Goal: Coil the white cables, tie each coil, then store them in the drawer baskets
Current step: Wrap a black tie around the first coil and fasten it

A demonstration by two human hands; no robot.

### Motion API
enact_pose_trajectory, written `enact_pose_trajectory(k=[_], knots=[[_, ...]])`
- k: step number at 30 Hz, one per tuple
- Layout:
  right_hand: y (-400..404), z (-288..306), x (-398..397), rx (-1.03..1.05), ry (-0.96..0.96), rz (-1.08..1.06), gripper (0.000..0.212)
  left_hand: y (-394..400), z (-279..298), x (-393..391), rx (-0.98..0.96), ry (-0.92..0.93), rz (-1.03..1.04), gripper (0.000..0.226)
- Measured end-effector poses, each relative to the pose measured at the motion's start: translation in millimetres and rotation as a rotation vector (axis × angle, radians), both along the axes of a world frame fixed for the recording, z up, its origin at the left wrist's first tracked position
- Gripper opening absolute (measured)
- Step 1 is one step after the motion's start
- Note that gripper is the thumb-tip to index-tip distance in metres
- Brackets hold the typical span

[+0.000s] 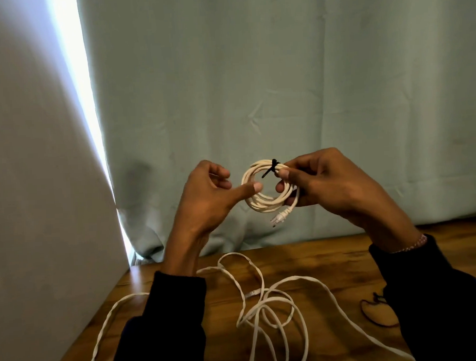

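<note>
The hands are raised above the surface's far edge: the right hand [317, 181] pinches the coiled white cable [267, 188] beside its black tie [271, 168], while the left hand [208, 194] is held loosely open, thumb touching the coil's rim. Tying seems nearly finished; storing should follow, though no drawer baskets are visible. A loose white cable [267, 304] is sprawled uncoiled across the wooden surface [330, 261] beneath, with dark ties [373, 309] near the right edge.

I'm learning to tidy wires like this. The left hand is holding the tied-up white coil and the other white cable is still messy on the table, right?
Not quite: the head view shows the right hand holding the tied coil. The loose cable does lie messy on the table.
</note>
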State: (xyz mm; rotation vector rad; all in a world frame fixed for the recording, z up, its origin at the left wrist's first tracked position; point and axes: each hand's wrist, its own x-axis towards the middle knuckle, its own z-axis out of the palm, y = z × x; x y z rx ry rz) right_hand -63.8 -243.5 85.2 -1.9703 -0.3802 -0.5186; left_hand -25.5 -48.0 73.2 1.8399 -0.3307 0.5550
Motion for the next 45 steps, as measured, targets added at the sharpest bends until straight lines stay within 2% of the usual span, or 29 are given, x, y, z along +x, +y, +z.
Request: enact_pose_trajectory(k=[2, 5, 12, 16, 20, 24, 29, 31, 33, 36, 39, 42, 45], knots=[[-3, 2, -1, 0.066, 0.053, 0.086, 0.020, 6, 1, -1, 0.073, 0.114, -0.137, 0.061], [-3, 3, -1, 0.145, 0.085, 0.118, 0.021, 4, -1, -3, 0.010, 0.144, -0.288, 0.024], [4, -2, 5, 0.062, -0.006, -0.026, 0.021, -11, -1, -2, -0.427, 0.289, -0.257, 0.013], [4, -4, 6, -0.013, 0.012, -0.069, 0.018, -18, 0, -4, -0.574, 0.345, -0.363, 0.014], [5, -5, 9, 0.027, 0.031, -0.037, 0.018, -12, 1, -2, -0.683, 0.417, -0.501, 0.013], [9, -5, 10, 0.077, 0.047, 0.002, 0.020, -5, 0, -1, -0.656, 0.504, -0.619, 0.022], [11, -7, 12, 0.086, 0.039, -0.016, 0.027, -6, 0, 3, -0.687, 0.455, -0.527, 0.020], [10, -7, 11, 0.003, -0.008, -0.006, 0.023, -4, 0, 6, -0.700, 0.428, -0.499, 0.020], [9, -7, 8, -0.185, -0.052, 0.021, 0.021, -4, -1, 7, -0.729, 0.403, -0.463, 0.020], [13, -9, 5, -0.308, -0.078, 0.059, 0.031, -4, -2, 10, -0.708, 0.346, -0.400, 0.019], [17, -10, 11, -0.233, -0.178, -0.037, 0.021, -5, -2, 9, -0.672, 0.301, -0.420, 0.022], [18, -13, 14, -0.146, -0.150, -0.028, 0.017, -5, -3, 9, -0.628, 0.283, -0.414, 0.027], [20, -14, 14, -0.010, -0.153, -0.030, 0.019, -5, -4, 9, -0.618, 0.276, -0.448, 0.022]])
